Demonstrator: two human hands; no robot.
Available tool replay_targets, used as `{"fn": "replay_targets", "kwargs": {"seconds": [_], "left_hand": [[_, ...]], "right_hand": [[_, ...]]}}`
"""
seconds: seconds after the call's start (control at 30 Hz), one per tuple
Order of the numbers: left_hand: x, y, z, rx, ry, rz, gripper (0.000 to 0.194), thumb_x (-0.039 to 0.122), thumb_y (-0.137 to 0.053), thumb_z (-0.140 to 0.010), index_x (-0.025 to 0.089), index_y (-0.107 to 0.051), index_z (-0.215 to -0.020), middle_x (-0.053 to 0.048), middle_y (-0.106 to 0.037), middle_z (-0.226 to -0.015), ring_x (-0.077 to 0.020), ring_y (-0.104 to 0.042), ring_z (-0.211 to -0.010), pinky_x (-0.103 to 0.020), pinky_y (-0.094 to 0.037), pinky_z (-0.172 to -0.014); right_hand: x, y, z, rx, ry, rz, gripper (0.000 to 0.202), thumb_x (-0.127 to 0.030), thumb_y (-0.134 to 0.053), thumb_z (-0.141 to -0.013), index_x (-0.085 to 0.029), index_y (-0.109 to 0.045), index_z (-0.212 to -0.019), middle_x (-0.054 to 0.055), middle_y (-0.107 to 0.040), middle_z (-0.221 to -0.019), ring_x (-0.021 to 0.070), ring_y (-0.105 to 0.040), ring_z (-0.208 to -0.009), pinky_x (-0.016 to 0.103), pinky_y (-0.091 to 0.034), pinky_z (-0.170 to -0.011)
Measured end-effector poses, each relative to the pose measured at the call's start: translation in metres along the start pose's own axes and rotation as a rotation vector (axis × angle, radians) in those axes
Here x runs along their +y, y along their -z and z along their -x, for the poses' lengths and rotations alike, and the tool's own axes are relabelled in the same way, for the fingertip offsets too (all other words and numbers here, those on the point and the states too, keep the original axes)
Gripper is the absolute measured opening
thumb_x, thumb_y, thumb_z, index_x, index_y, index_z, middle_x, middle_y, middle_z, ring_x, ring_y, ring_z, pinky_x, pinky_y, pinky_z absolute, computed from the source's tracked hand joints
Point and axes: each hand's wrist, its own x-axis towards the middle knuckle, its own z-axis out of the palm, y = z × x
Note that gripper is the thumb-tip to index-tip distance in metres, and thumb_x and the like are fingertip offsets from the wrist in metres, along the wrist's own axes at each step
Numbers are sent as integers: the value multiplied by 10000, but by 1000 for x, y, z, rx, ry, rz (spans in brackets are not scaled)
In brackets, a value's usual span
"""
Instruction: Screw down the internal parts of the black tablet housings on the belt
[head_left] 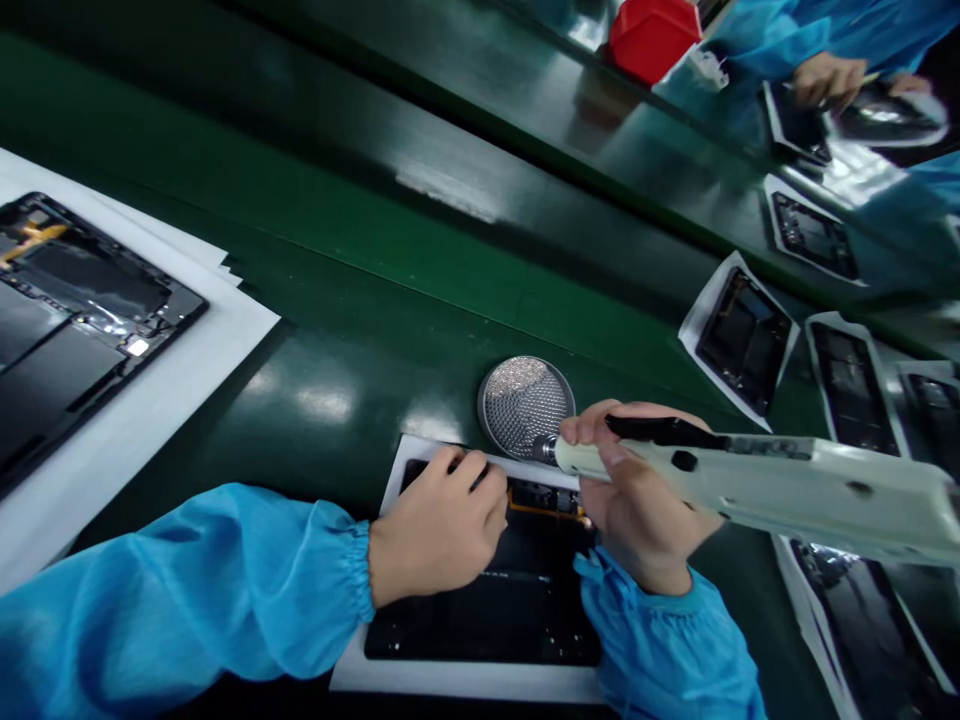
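1. Right hand [637, 500], lower centre-right of frame: fingers wrapped tight round the grip of a cream electric screwdriver [757, 485]. Tool body runs out to the right edge; its tip sits at the rim of the round screw tray [525, 405].
2. Left hand [439, 525], lower centre: curled, fingertips pressed on the top edge of the opened tablet [517, 600]. Whether anything is pinched between the fingers, cannot tell.
3. Tablet lies face down on a white sheet [465, 685], bottom centre; both hands rest over its upper edge. Screw tray is just beyond that edge, touching or nearly touching the sheet.
4. Green conveyor belt [360, 290]: a wide bare band runs diagonally above the hands, from left to centre.
5. Left edge: a second opened tablet [67, 320] on white paper, well apart from the hands.
6. Right side: several more opened units [742, 340] on sheets, crowding the room near the screwdriver.
7. Upper right: a co-worker's hand [825, 80] at a unit; red bin [652, 35] beside it.
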Motion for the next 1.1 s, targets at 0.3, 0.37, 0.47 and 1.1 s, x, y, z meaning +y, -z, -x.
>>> {"fn": "replay_targets", "kwargs": {"seconds": [0.3,0.37,0.47,1.1], "left_hand": [[-2,0,2,-43,-8,39,279,242,-498,-987,39,-670,-1071,-158,-640,-1076,-301,-580,-953,-446,-461,-777],[-2,0,2,-56,-11,38,275,238,-495,-985,44,-670,-1071,-155,-637,-1082,-300,-577,-951,-445,-460,-777],[-2,0,2,-66,-10,40,271,234,-495,-984,46,-668,-1075,-151,-634,-1083,-297,-574,-949,-442,-458,-778],[-3,5,-7,-38,52,83,212,204,-522,-946,57,-673,-973,-144,-616,-952,-284,-568,-893,-421,-451,-741]], "right_hand": [[1,-3,1,0,-6,21,218,-113,-689,-757,-219,-683,-948,24,-639,-757,195,-600,-682,407,-523,-669],[1,-3,0,-8,13,23,200,-120,-686,-765,-225,-687,-936,17,-627,-720,198,-600,-678,394,-520,-651],[2,-3,-2,-38,25,0,201,-112,-680,-772,-231,-691,-933,14,-622,-712,197,-596,-682,385,-509,-651],[-14,0,11,-287,-135,13,300,-180,-670,-796,-309,-682,-1066,34,-583,-767,235,-590,-722,466,-549,-645]]}}
